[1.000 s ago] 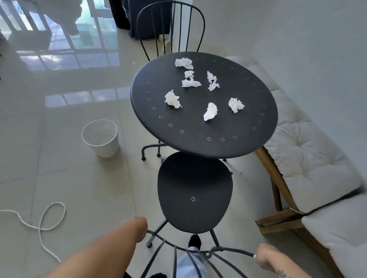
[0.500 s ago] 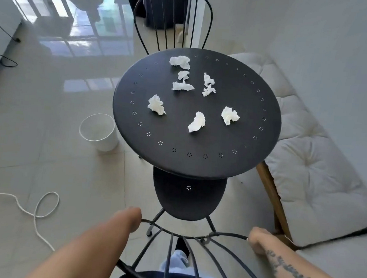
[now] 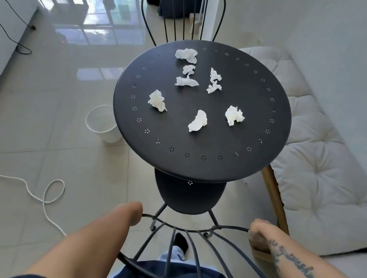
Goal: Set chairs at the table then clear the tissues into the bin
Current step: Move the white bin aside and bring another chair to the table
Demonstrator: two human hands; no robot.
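Observation:
A round black metal table (image 3: 199, 144) carries several crumpled white tissues (image 3: 198, 121). A black wire-back chair (image 3: 188, 196) stands at the near side, its seat partly under the table edge. My left hand (image 3: 133, 215) grips the left end of its back rail and my right hand (image 3: 258, 230) grips the right end. A second black chair (image 3: 183, 13) stands at the far side, its back rising behind the table. A white bin (image 3: 101, 123) sits on the floor left of the table.
A bench with white tufted cushions (image 3: 320, 171) and a wooden frame runs along the right wall, close to the table. A white rope (image 3: 46, 194) loops over the tiled floor at the left. A black cable (image 3: 12, 40) trails along the left wall.
The near chair has slid forward, so more of its seat now lies under the table. Both hands stayed on its back rail. The view has come closer to the table.

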